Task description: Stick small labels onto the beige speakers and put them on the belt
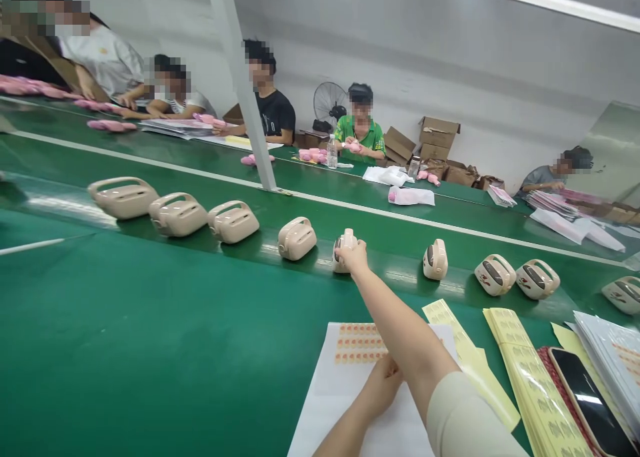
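Observation:
My right hand (pixel 354 257) reaches across the green bench and is closed around a small beige plastic device with a top handle (pixel 348 238). That device stands on the belt, with a dark panel on its side. Below, my left hand (pixel 383 385) rests on a white sheet of small orange stickers (pixel 357 343). Its fingers are curled, and the right forearm partly hides them, so what they pinch cannot be made out. Nearest on the belt are a plain beige device (pixel 297 239) to the left and one with a dark panel (pixel 435 260) to the right.
More beige devices (pixel 233 222) line the belt (pixel 260 251) both ways. Yellow sticker strips (pixel 533 377), a phone (pixel 593 393) and stacked sheets (pixel 613 350) lie at right. A white post (pixel 245 90) rises beyond the belt. Several co-workers sit opposite, some handling pink items.

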Tool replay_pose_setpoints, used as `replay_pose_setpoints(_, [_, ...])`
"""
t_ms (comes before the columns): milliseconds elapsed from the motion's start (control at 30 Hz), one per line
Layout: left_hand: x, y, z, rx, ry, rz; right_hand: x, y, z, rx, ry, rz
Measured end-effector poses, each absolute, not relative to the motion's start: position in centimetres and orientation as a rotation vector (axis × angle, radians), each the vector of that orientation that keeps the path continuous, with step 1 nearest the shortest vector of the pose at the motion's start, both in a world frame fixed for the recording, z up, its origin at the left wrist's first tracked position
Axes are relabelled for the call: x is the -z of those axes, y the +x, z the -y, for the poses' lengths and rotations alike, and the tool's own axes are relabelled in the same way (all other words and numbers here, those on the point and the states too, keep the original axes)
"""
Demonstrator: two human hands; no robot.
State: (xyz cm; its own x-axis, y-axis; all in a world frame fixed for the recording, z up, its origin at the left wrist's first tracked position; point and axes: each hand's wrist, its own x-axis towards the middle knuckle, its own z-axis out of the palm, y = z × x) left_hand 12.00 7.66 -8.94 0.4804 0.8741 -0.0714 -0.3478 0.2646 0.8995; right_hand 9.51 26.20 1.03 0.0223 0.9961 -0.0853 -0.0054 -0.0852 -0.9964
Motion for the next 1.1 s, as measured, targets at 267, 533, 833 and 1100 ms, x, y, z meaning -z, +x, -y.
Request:
replay_pose_setpoints(267, [8.3, 9.6, -9.7, -1.112, 0.571, -0.511, -2.8, 17.6, -16.1, -1.608, -1.161, 0.969])
replay_pose_setpoints(533, [6.4, 8.9, -7.3, -1.217, 0.422, -0.364, 2.2, 21.9, -8.6, -1.671, -1.129, 0.562])
replay_pose_setpoints(833, [8.3, 8.6, -7.6, -1.093, 0.378, -0.423, 4.8, 29.4, -6.3, -0.670, -1.723, 1.005])
replay_pose_setpoints(1100, [6.1, 9.2, -6.6, -1.075, 0.310, -0.582, 5.8, 32.5, -6.1, -0.690, -1.907, 1.087])
